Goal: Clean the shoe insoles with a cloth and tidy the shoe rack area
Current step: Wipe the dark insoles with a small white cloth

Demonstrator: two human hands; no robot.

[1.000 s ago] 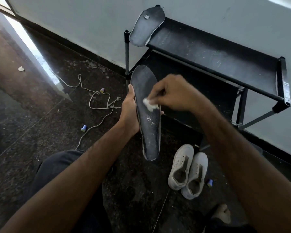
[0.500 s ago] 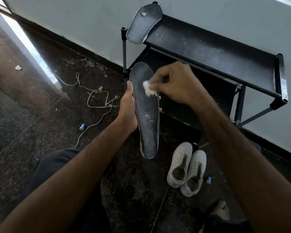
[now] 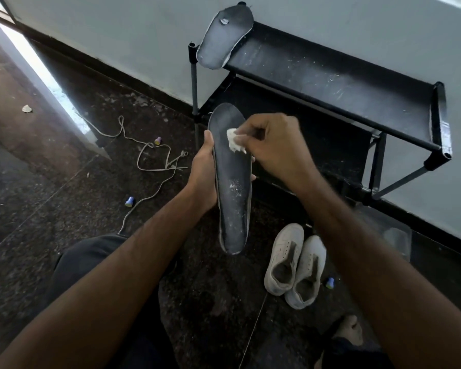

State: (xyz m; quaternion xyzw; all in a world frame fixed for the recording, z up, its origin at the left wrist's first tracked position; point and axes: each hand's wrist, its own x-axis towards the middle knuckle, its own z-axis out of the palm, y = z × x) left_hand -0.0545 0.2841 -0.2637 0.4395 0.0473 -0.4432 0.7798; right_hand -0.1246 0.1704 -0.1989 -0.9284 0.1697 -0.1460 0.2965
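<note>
Left hand (image 3: 202, 177): wrapped around the left edge of a dark insole (image 3: 233, 187), thumb along the near face, fingertips just showing past the right edge. Insole held upright in the air in front of the shoe rack (image 3: 330, 83), toe end up and far, heel end down and near. White specks on its middle section.

Right hand (image 3: 274, 147): fingers curled, pinching a small white cloth (image 3: 234, 143) wadded into a lump. Cloth pressed against the upper part of the held insole, right of centre.

Second insole (image 3: 224, 38): lying on the far-left corner of the rack's top shelf, one end overhanging the left edge beside the corner post. Pale scuff near its far end.

Rack: black frame, two tiers, standing against the pale wall; top shelf dusty with white flecks.

Floor (image 3: 64, 195): dark speckled stone. Pair of white sneakers (image 3: 296, 267) side by side, near and right of the held insole, openings toward the camera. Loose white shoelaces (image 3: 155, 161) tangled to the left. Small blue cap-like items on the floor: one left (image 3: 129, 201), one just right of the sneakers (image 3: 330, 283).
</note>
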